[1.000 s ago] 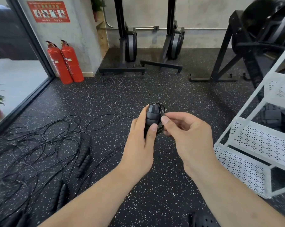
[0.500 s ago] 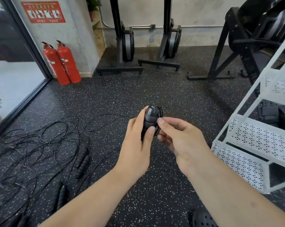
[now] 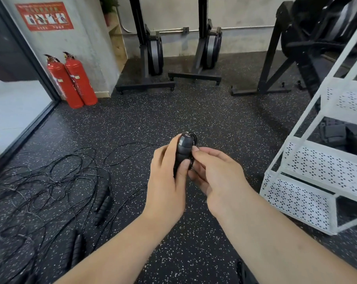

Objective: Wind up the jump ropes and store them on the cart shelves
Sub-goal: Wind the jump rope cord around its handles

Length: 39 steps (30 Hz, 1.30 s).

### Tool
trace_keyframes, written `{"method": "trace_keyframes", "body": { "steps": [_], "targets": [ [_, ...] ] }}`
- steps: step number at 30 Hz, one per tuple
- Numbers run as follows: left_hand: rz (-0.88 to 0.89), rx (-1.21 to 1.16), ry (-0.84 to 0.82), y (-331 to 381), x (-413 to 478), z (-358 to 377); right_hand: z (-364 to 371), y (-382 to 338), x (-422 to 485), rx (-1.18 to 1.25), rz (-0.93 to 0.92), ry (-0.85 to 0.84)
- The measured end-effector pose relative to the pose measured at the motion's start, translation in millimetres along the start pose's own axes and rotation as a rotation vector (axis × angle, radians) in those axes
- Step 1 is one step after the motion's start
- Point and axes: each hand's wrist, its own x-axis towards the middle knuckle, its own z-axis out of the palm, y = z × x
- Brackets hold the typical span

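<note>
My left hand (image 3: pixel 166 177) grips the black handles of a wound jump rope (image 3: pixel 183 148), held upright at chest height in the middle of the view. My right hand (image 3: pixel 216 173) pinches the thin black cord coiled around the handles' right side. On the floor to the left lies a tangle of loose black jump ropes (image 3: pixel 40 187) with several handles (image 3: pixel 102 203) among them. The white cart (image 3: pixel 308 181) with perforated shelves stands to the right, about a hand's width from my right hand.
Two red fire extinguishers (image 3: pixel 71 80) stand by a concrete pillar at the back left. Black gym machines (image 3: pixel 151 50) line the far wall. A glass wall runs along the left. Dark gear (image 3: pixel 341 134) sits on a cart shelf. Speckled rubber floor underfoot.
Both hands with the wound rope have stayed near the centre; my right fingers shifted slightly along the coil. The camera has drifted a little.
</note>
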Motion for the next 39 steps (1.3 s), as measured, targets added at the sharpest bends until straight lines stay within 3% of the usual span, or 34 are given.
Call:
{"method": "trace_keyframes", "body": {
  "steps": [4,9,14,16,19,21,23,24,26,29,31,33,36,39],
  "targets": [
    [-0.010,-0.032,-0.027,3.6,-0.9,0.7,-0.7,-6.8,6.4,0.015,0.039,-0.036],
    [-0.080,-0.182,-0.014,9.4,5.9,1.8,1.9,-5.7,13.8,-0.194,-0.200,-0.080],
    [-0.255,-0.373,0.010,15.9,11.9,-1.1,0.6,-5.9,15.7,-0.176,-0.320,-0.055],
    [-0.387,-0.477,0.044,15.7,14.1,-2.6,2.4,-4.9,12.6,-0.130,-0.258,-0.090],
    [-0.497,-0.566,0.140,8.0,22.1,-12.6,6.4,-3.4,0.7,-0.040,-0.055,-0.308],
    [-0.542,-0.593,0.142,3.4,27.2,-19.6,10.0,6.3,-15.6,-0.382,-0.195,-0.358],
    [-0.550,-0.633,0.086,1.4,28.4,-24.4,12.3,15.9,-31.1,-0.829,-0.549,-0.338],
    [-0.540,-0.630,0.058,2.0,28.1,-25.9,11.6,16.2,-33.5,-0.906,-0.651,-0.338],
    [-0.505,-0.600,-0.004,6.7,27.3,-29.2,3.8,1.1,-21.1,-0.719,-0.612,-0.332],
    [-0.459,-0.660,-0.166,21.9,23.7,-31.1,-10.5,-31.5,9.7,-0.144,-0.243,-0.314],
    [-0.460,-0.741,-0.211,29.4,20.3,-29.9,-12.7,-33.6,17.3,-0.090,-0.232,-0.331],
    [-0.466,-0.786,-0.233,30.0,19.0,-28.1,-14.5,-23.4,20.8,-0.336,-0.451,-0.248],
    [-0.468,-0.821,-0.259,32.4,19.7,-28.6,-21.5,-15.0,23.5,-0.732,-0.791,0.006],
    [-0.516,-0.843,-0.285,33.8,17.7,-23.1,-22.9,-16.0,21.1,-0.878,-0.799,-0.103]
  ]
}}
